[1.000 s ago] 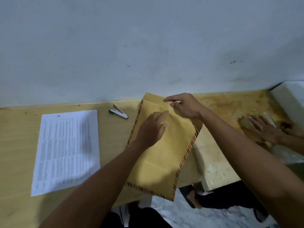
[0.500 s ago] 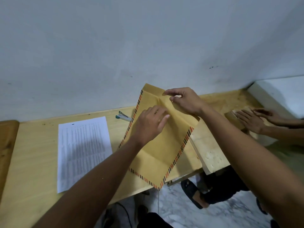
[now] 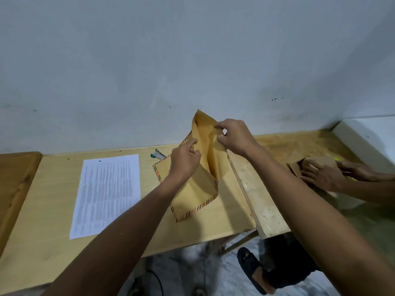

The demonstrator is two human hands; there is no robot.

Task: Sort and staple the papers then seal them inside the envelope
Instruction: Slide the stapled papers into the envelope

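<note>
A brown envelope (image 3: 197, 190) with a striped border stands tilted up off the wooden table (image 3: 51, 236), its mouth spread open toward the wall. My left hand (image 3: 184, 160) grips the near side of the opening. My right hand (image 3: 233, 136) pinches the far side and flap. The printed papers (image 3: 106, 194) lie flat to the left of the envelope. A stapler (image 3: 157, 155) lies behind the envelope near the wall, partly hidden by it.
A second, paler table (image 3: 269, 212) adjoins on the right. Another person's two hands (image 3: 327, 175) rest there on a brown packet (image 3: 318, 162). A sandalled foot (image 3: 252, 272) shows on the floor below. A darker wooden surface (image 3: 15, 184) lies at far left.
The envelope went from lying flat under both hands to being lifted and pulled open at its top. My view shifted right and back.
</note>
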